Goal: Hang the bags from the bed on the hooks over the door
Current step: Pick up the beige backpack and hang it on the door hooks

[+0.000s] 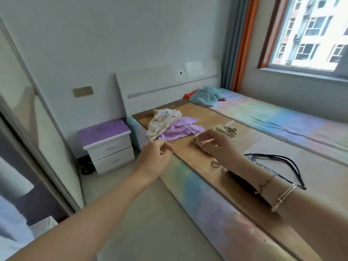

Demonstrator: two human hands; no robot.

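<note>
Several bags lie on the bed's wooden board. A cream patterned bag rests on a purple cloth bag near the headboard. A shiny gold bag sits just behind my right hand, whose fingers are curled beside it; the blur hides whether they grip it. A bag with dark straps lies partly under my right forearm. My left hand hovers at the bed's edge just below the cream bag's corner, fingers loosely apart and holding nothing. No door or hooks are in view.
A white nightstand with a purple top stands left of the bed. A sliding wardrobe door runs along the left. A blue pillow lies at the headboard. The window and curtains are at the far right.
</note>
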